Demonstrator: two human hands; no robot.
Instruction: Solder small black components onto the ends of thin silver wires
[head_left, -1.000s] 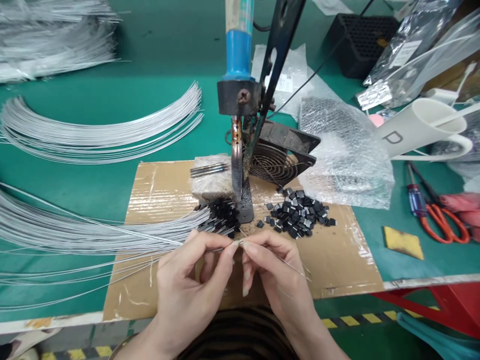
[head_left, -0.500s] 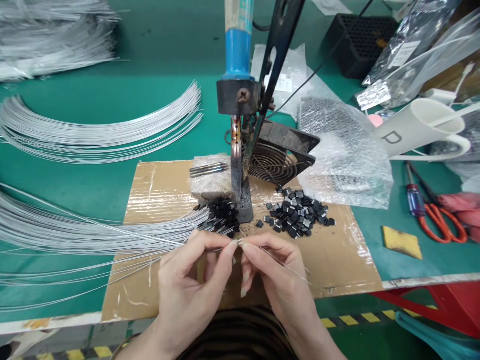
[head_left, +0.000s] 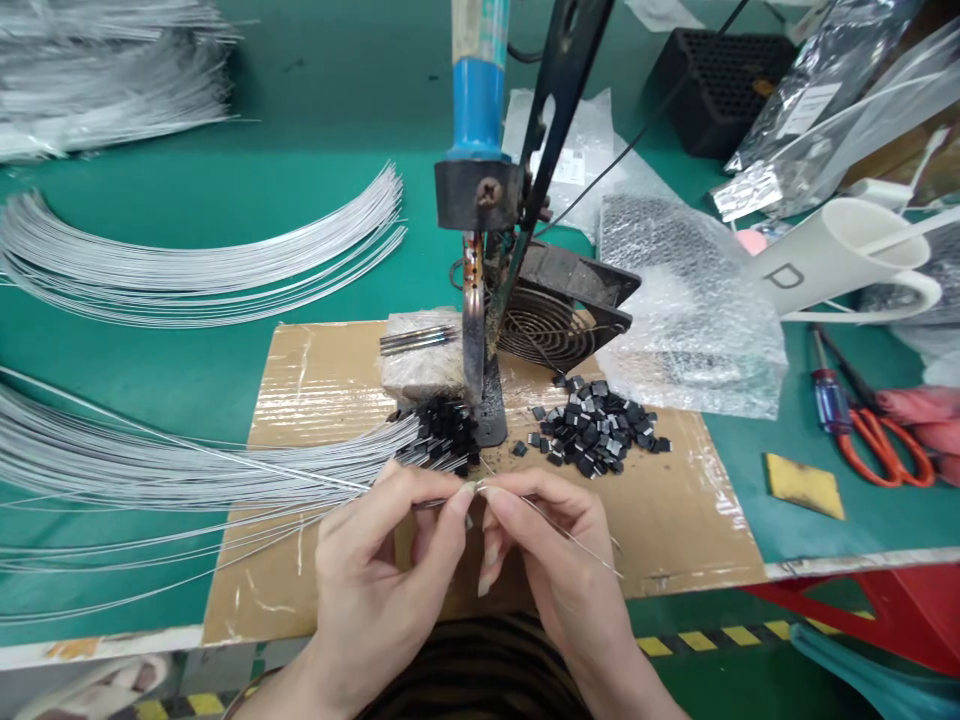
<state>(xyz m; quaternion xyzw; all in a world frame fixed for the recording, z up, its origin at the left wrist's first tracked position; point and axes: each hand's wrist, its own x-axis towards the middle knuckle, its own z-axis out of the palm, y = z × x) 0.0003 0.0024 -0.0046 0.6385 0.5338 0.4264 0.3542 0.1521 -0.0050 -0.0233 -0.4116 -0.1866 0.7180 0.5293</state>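
Observation:
My left hand (head_left: 397, 565) pinches a thin wire end between thumb and index finger, just below the soldering iron tip (head_left: 473, 350). Facing it, fingertips almost touching, my right hand (head_left: 559, 545) pinches a thin wire (head_left: 581, 546) that trails down to the right. What lies between the fingertips is too small to make out. Left of my left hand, a bundle of grey wires (head_left: 300, 468) ends in black pieces (head_left: 442, 430). A pile of small black parts (head_left: 596, 425) lies beyond my right hand on the cardboard (head_left: 675, 510).
The blue-handled iron hangs in a black stand (head_left: 551, 120) with a fan (head_left: 555, 310) behind. Bubble wrap (head_left: 690, 300), a white mug (head_left: 832, 260), a yellow sponge (head_left: 805, 485), red-handled scissors (head_left: 874, 450) and a screwdriver (head_left: 831, 400) are at right. More wires (head_left: 210, 270) lie back left.
Both hands keep their pinch and have barely shifted. At the bottom left edge, a pale object below the table has changed position and shape in view.

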